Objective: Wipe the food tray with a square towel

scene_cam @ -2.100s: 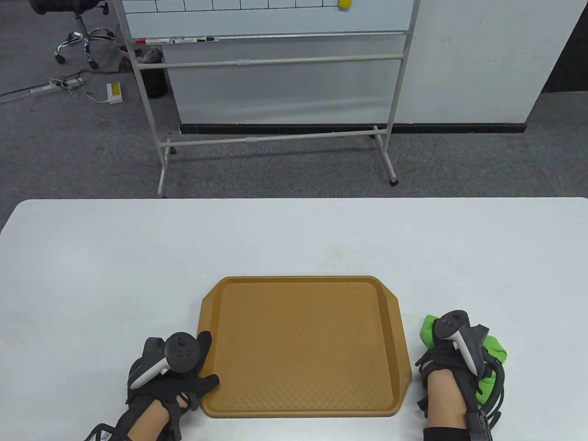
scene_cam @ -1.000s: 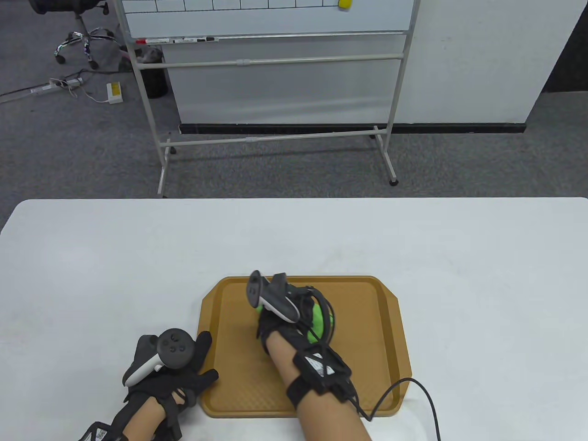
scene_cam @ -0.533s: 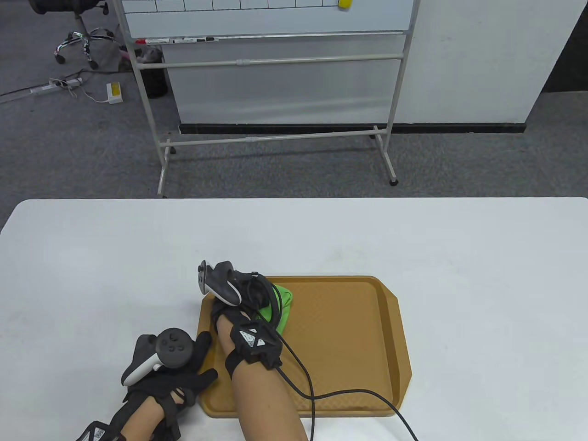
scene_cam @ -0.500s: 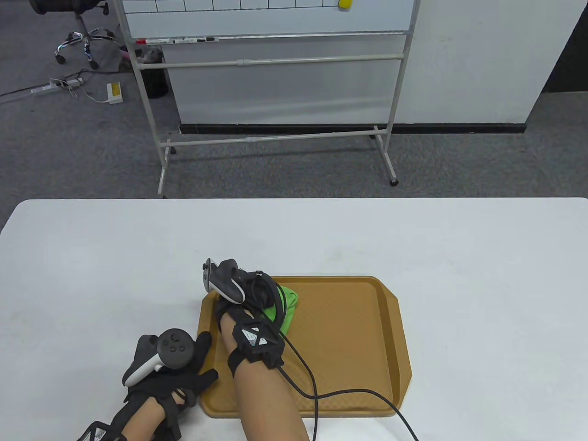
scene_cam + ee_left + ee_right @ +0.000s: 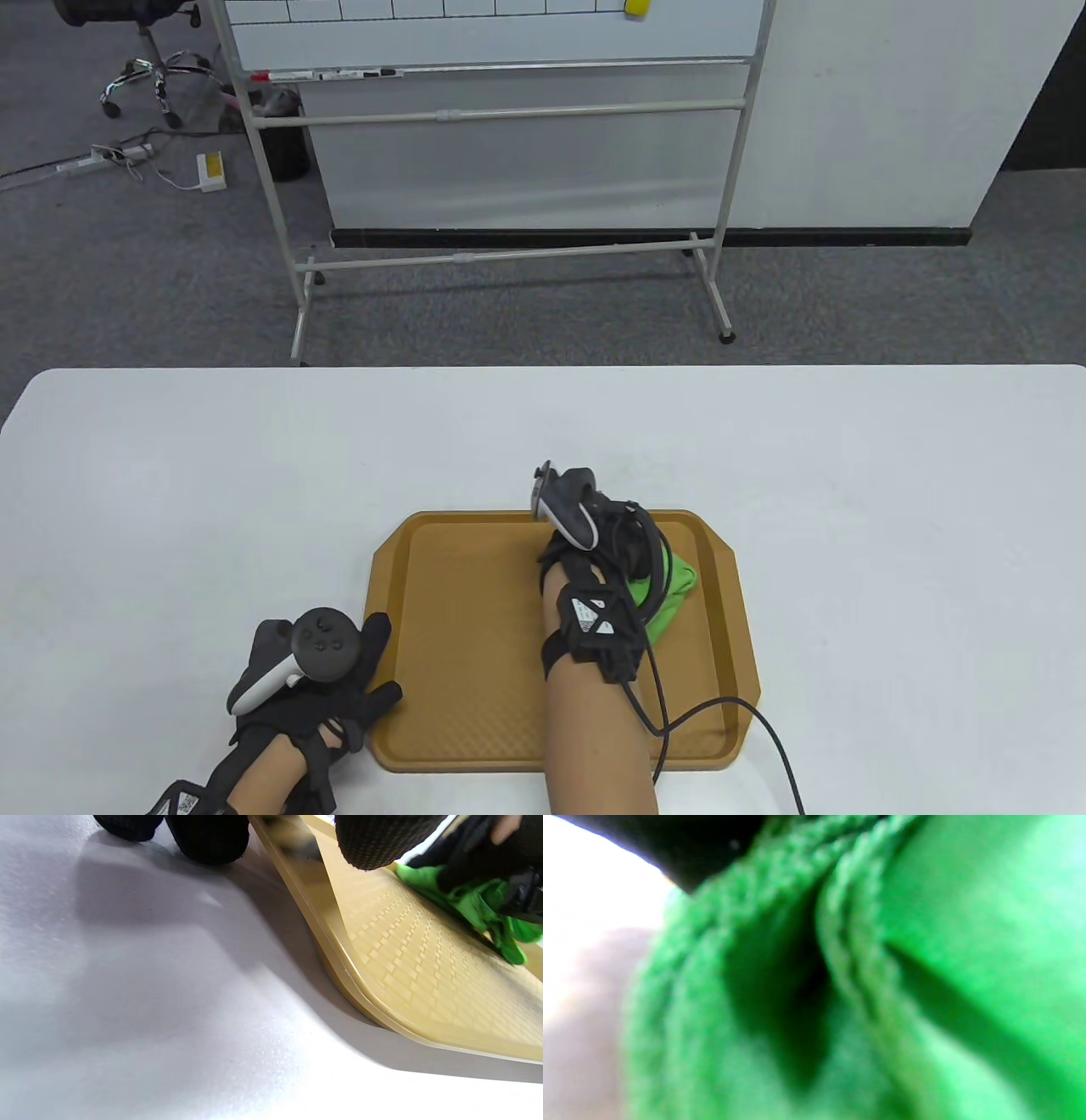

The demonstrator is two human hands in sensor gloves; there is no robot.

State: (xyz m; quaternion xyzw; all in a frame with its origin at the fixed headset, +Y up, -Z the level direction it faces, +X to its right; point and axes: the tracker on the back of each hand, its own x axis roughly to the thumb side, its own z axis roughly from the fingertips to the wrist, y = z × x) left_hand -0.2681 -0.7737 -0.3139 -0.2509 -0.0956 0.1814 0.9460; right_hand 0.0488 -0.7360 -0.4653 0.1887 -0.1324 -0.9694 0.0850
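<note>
**One tray, one towel, two gloved hands**

One tan plastic food tray [image 5: 475,645], rectangular with clipped corners and a raised rim, lies flat on the white table [image 5: 170,475] near its front edge. The left wrist view shows its floor [image 5: 424,955] embossed with a fine brick-like grid and its rim smooth and glossy.

One bright green square towel [image 5: 670,590], soft and bunched into folds, sits on the tray floor in the far right part of the tray. The right wrist view is filled by blurred green cloth [image 5: 925,942] with a stitched, cord-like hem.

The right hand [image 5: 594,560], in a black glove, lies on top of the towel and presses it to the tray. Its fingers are hidden beneath the hand and the tracker, so how far they curl round the cloth cannot be told.

The left hand [image 5: 327,688], also in a black knit glove, rests spread at the tray's near left corner, thumb over the rim, other fingers on the table beside it; it grips nothing.
</note>
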